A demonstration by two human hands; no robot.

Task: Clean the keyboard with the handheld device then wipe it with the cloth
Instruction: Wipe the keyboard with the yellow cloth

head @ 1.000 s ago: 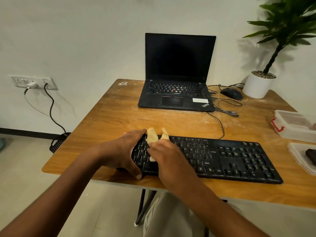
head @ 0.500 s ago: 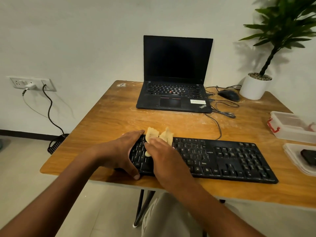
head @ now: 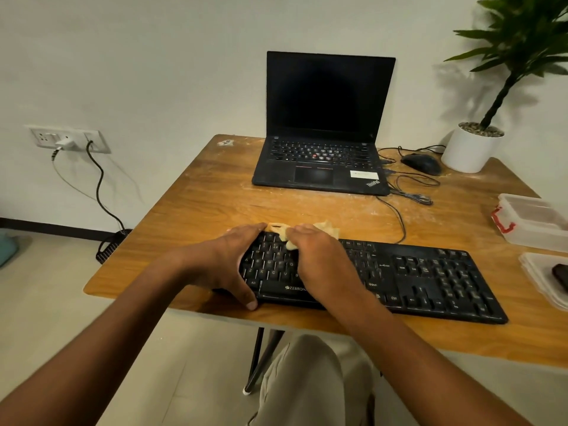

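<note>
Keyboard [head: 384, 278] lies flat along near edge of worktop [head: 215, 204]. Left hand [head: 227, 262] clamps its left end, fingers over far edge, thumb on near edge; likely to stop it sliding. Right hand [head: 322, 265] presses cloth [head: 307, 230] onto top key rows, fingers curled over it; cloth bunches past far edge. Judged: wiping step in hand. Handheld device not identifiable.
</note>
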